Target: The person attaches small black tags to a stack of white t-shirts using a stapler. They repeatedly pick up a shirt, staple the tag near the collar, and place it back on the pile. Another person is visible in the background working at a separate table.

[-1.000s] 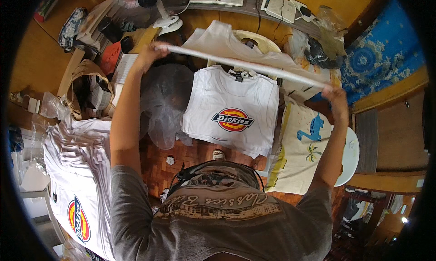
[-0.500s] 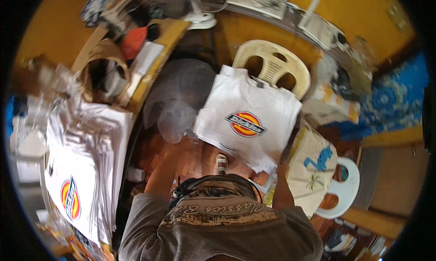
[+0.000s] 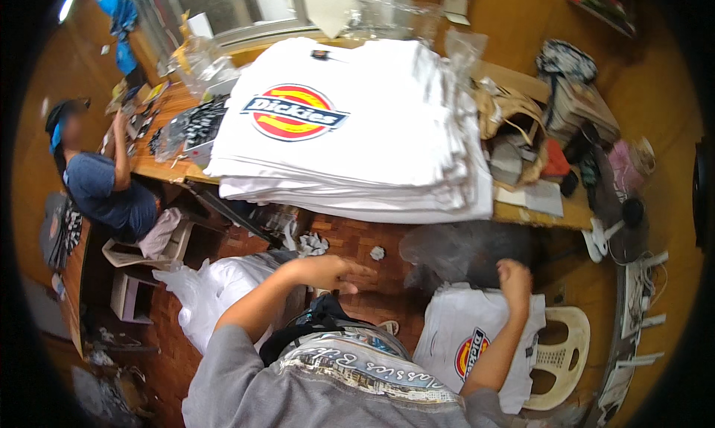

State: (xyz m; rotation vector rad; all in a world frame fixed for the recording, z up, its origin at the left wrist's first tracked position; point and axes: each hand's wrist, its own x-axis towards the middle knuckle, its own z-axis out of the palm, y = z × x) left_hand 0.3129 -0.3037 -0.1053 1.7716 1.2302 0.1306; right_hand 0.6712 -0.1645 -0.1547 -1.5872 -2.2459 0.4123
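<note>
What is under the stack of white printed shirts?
Wooden tabletop shows to the left and right of the stack of white printed shirts, which seems to rest on it. The surface directly beneath, and anything lying there, is covered.

1. The yellow-brown wall (image 3: pixel 514 14) rises at 1 o'clock and runs round to 3.
2. A pale-framed window (image 3: pixel 257 3) sits at 11 o'clock; a white light (image 3: pixel 70 2) glows at 10.
3. The wooden table (image 3: pixel 173 167) bends from 10 o'clock through 12 to 3.
4. A cream chair (image 3: pixel 558 359) stands at 4 o'clock.
5. Reddish-brown parquet floor (image 3: pixel 387 294) shows near the centre and towards 8 o'clock.
</note>
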